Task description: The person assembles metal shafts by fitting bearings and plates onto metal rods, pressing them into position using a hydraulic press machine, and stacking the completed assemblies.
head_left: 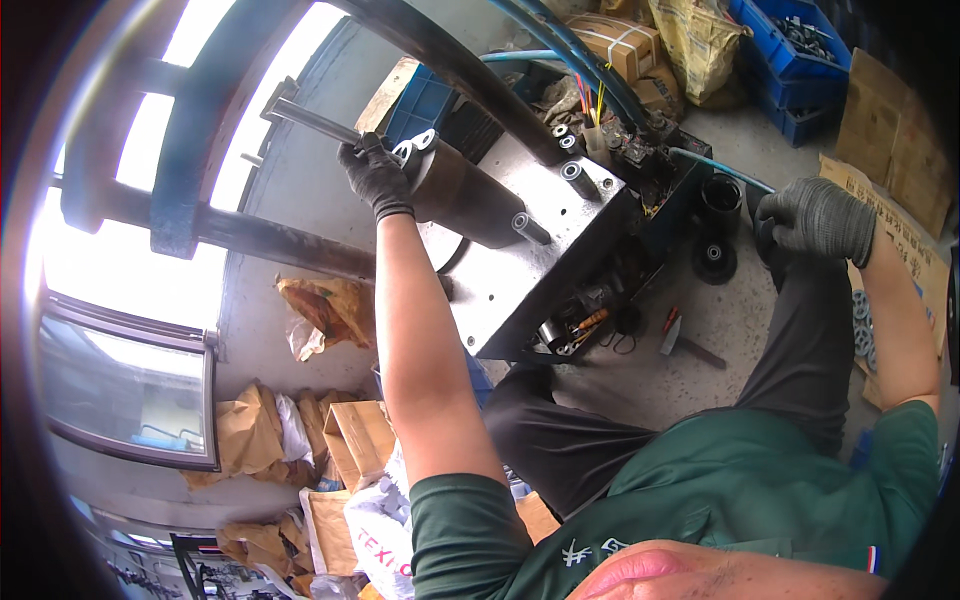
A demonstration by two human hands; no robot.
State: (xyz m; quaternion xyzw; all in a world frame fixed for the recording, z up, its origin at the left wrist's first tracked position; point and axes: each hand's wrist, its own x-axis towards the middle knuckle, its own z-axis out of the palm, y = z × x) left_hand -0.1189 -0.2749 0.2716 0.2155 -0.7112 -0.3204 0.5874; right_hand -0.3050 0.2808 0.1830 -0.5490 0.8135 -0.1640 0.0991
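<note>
Green cloth shirt [720,460] is filling five o'clock; grey-gloved left hand [378,175] is clamping a silvery metal rod [315,121] at eleven; grip of grey-gloved right hand [825,222] is unclear; concrete floor [640,380] is stretching past the steel plate [505,290].

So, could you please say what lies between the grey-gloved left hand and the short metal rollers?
The head view shows a large, dark metal cylinder between left hand and rollers.

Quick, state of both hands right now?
Left hand: closed on the metal rod.
Right hand: fingers curled; whether it holds anything cannot be told.
</note>
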